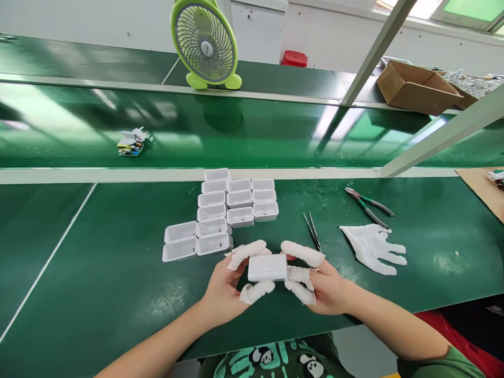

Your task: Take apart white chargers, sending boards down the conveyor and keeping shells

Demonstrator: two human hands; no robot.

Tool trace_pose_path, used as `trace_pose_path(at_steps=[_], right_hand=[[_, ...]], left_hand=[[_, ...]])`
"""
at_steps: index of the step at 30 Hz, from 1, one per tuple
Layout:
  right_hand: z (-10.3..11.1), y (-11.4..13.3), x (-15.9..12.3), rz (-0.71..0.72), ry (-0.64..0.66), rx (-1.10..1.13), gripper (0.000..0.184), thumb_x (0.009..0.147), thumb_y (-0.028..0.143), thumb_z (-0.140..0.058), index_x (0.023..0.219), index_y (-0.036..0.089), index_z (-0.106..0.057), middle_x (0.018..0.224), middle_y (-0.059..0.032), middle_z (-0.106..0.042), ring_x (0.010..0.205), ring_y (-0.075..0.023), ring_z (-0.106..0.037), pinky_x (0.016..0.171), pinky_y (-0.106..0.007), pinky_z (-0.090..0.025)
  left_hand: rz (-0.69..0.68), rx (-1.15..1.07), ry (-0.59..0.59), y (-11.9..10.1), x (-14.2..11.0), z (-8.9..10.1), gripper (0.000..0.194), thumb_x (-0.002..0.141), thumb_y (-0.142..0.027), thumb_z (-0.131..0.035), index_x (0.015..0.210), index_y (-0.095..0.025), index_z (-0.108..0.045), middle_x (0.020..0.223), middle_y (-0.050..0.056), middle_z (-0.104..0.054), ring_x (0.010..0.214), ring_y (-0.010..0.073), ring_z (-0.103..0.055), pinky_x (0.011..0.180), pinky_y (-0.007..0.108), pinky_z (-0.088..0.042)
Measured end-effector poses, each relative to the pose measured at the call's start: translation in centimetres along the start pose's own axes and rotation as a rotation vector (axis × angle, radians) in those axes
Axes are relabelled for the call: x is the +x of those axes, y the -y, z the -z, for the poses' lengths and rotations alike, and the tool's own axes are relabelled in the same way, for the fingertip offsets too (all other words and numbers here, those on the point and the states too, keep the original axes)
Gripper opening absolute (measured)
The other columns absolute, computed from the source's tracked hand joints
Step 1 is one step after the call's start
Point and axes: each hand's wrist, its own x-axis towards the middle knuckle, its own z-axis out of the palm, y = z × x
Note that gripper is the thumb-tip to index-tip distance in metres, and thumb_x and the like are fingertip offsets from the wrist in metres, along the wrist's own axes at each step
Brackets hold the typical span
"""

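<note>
Between my hands I hold a small white plastic box [268, 268], a closed face turned up, just above the green bench. My left hand [232, 286] grips its left end, with thumb and fingers in white finger covers. At the right end, my right hand [318, 278] pinches it with covered fingertips too. Beyond my hands, several open white plastic boxes [240, 216] stand in rows with their hollow sides up. Metal tweezers [312, 231] lie near my right fingers. What is inside the held box is hidden.
Green-handled cutting pliers [368, 206] and a white glove [376, 247] lie on the right. A raised shelf carries a small heap of parts [133, 142]. Farther back stand a green fan [205, 44] and a cardboard box [417, 86]. A slanted metal post [441, 134] crosses the right side.
</note>
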Motion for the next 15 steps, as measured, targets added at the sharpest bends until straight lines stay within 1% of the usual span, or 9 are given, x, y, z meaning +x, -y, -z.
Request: trace_pose_path(at_steps=[4, 6, 8, 12, 15], right_hand=[[0.15, -0.07, -0.09, 0.022, 0.01, -0.03, 0.028, 0.092, 0.009, -0.053, 0.119, 0.016, -0.059, 0.148, -0.0228, -0.047, 0.127, -0.0283, -0.057, 0.102, -0.045, -0.055], [0.18, -0.11, -0.25, 0.024, 0.021, -0.056, 0.025, 0.09, 0.009, -0.054, 0.113, 0.019, -0.06, 0.146, -0.0219, -0.049, 0.126, -0.0282, -0.059, 0.099, -0.045, -0.057], [0.12, -0.25, -0.5, 0.035, 0.019, -0.084, 0.024, 0.089, 0.008, -0.054, 0.109, 0.021, -0.059, 0.143, -0.0205, -0.052, 0.123, -0.0281, -0.06, 0.096, -0.044, -0.058], [-0.09, -0.69, -0.93, 0.101, -0.026, -0.102, 0.028, 0.089, 0.011, -0.053, 0.114, 0.021, -0.058, 0.137, -0.0196, -0.056, 0.122, -0.0301, -0.06, 0.093, -0.046, -0.059], [-0.08, -0.83, -0.86, 0.116, -0.053, -0.125, 0.031, 0.089, 0.012, -0.052, 0.118, 0.022, -0.058, 0.132, -0.0185, -0.058, 0.12, -0.0304, -0.061, 0.09, -0.046, -0.061]], left_hand=[[-0.051, 0.04, -0.015, -0.18, 0.07, 0.2, 0.037, 0.081, -0.031, -0.079, 0.116, -0.025, -0.066, 0.108, 0.009, -0.073, 0.097, 0.0256, -0.071, 0.088, 0.04, -0.058], [-0.082, 0.07, 0.0, -0.28, 0.1, 0.34, 0.035, 0.082, -0.031, -0.077, 0.115, -0.025, -0.066, 0.108, 0.009, -0.073, 0.095, 0.0258, -0.071, 0.088, 0.041, -0.058], [-0.137, 0.087, 0.019, -0.3, 0.11, 0.45, 0.035, 0.085, -0.033, -0.074, 0.118, -0.026, -0.065, 0.11, 0.01, -0.073, 0.097, 0.0269, -0.071, 0.087, 0.041, -0.058], [-0.186, 0.093, 0.054, -0.17, 0.05, 0.54, 0.037, 0.09, -0.037, -0.067, 0.125, -0.026, -0.062, 0.117, 0.013, -0.072, 0.106, 0.0296, -0.07, 0.09, 0.043, -0.058], [-0.188, 0.094, 0.058, -0.05, -0.03, 0.49, 0.039, 0.09, -0.035, -0.068, 0.127, -0.027, -0.062, 0.121, 0.014, -0.071, 0.111, 0.0305, -0.068, 0.094, 0.045, -0.057]])
